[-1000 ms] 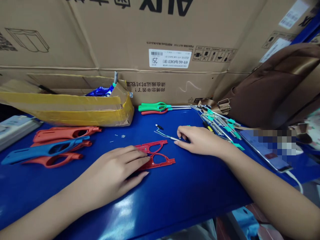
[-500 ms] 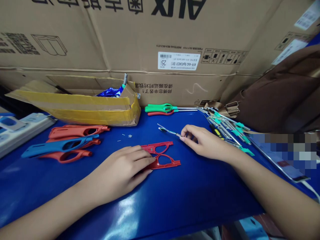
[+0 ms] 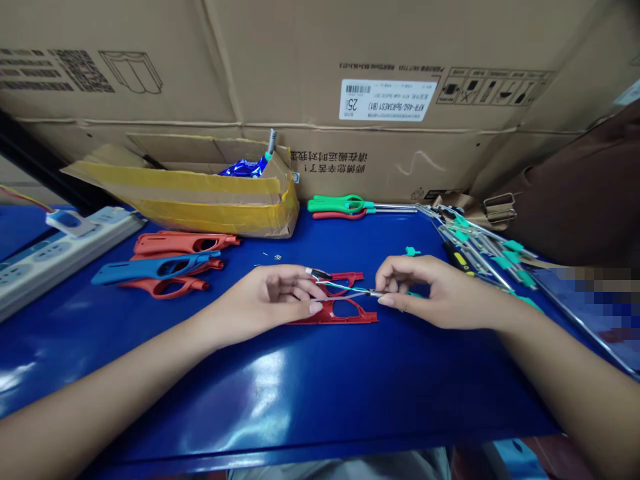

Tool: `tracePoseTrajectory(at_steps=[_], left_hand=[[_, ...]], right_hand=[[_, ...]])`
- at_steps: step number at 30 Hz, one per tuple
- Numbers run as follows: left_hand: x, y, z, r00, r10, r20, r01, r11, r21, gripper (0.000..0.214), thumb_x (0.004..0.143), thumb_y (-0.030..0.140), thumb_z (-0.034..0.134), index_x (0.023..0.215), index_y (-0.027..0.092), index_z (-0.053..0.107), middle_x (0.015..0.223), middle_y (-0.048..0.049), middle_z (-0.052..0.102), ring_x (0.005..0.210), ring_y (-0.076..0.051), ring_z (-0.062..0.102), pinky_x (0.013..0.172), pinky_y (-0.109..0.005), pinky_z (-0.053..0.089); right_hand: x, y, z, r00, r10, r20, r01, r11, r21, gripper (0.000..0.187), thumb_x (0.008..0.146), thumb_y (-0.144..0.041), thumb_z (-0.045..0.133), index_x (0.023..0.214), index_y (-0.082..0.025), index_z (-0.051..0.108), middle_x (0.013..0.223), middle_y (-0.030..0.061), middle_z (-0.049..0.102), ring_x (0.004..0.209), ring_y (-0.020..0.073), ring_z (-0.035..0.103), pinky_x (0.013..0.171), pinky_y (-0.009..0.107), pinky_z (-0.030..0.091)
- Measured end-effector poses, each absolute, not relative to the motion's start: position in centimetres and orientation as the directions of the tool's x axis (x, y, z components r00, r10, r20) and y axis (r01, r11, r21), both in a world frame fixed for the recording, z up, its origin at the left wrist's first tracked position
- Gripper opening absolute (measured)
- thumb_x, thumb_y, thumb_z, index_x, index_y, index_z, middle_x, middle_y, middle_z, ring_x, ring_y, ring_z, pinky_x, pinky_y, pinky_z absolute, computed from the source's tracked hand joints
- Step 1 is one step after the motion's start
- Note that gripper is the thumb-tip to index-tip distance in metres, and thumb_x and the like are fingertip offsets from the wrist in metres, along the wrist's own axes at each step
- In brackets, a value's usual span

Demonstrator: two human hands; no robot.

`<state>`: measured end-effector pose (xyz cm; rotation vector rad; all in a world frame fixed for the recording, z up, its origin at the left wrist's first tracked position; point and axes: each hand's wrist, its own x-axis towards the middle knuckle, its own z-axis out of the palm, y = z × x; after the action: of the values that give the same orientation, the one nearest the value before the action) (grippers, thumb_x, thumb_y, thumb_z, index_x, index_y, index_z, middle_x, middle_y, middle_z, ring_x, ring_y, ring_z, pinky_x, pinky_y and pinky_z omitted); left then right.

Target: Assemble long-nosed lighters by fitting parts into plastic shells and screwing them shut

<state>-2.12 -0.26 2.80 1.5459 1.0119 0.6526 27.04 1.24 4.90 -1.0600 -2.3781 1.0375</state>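
Two red plastic handle halves (image 3: 345, 312) lie side by side on the blue table (image 3: 320, 400). My left hand (image 3: 273, 300) rests at their left end, fingers curled and pinching the black-tipped end of a thin metal wire piece (image 3: 340, 288). My right hand (image 3: 440, 293) pinches the other end of that wire piece, which hangs just above the red halves. A small green plastic bit (image 3: 411, 251) lies behind my right hand.
Red and blue handle shells (image 3: 170, 267) lie at the left beside a power strip (image 3: 55, 247). A taped cardboard tray (image 3: 200, 200) and big cardboard boxes (image 3: 320, 87) stand behind. Green and red scissors-like handles (image 3: 345, 207), a heap of metal rods with green tips (image 3: 480, 247), a brown bag (image 3: 585, 187).
My right hand carried the wire piece from behind the red halves to over them. My left hand lifted off the red halves and took the wire's black-tipped end. The view shifted right.
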Motion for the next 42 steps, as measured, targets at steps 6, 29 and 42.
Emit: tracePoseTrajectory(at_steps=[6,29,42], left_hand=[[-1.9,-0.4,2.9,0.339,0.918,-0.207,0.106,0.181,0.978,0.032,0.08,0.042,0.083,0.098,0.017,0.075,0.085,-0.0048,0.079,0.073,-0.016,0.073,0.071,-0.028,0.062],[-2.5,-1.0,1.4,0.661,0.683,0.311,0.518,-0.715,0.47,0.016,0.098,0.019,0.063,0.109,0.016,0.073,0.102,-0.0044,0.072,0.093,-0.014,0.069,0.085,-0.024,0.055],[-2.2,-0.9,1.2,0.687,0.657,0.311,0.499,-0.737,0.455,0.015,0.098,0.02,0.063,0.109,0.015,0.072,0.103,-0.0045,0.072,0.094,-0.014,0.07,0.084,-0.023,0.055]], right_hand=[[27.0,1.3,4.7,-0.677,0.736,-0.004,0.522,0.477,-0.707,0.013,0.093,-0.034,0.064,0.094,-0.021,0.064,0.083,-0.0005,0.067,0.07,0.0122,0.056,0.066,0.025,0.046],[27.7,1.5,4.5,-0.769,0.632,-0.092,0.583,0.636,-0.506,0.004,0.09,-0.022,0.066,0.09,-0.022,0.069,0.089,0.0,0.071,0.078,0.0142,0.063,0.068,0.026,0.042],[27.5,1.3,4.1,-0.776,0.623,-0.099,0.596,0.673,-0.438,0.006,0.093,-0.019,0.064,0.088,-0.021,0.065,0.09,-0.0004,0.068,0.078,0.0148,0.06,0.068,0.028,0.038]])
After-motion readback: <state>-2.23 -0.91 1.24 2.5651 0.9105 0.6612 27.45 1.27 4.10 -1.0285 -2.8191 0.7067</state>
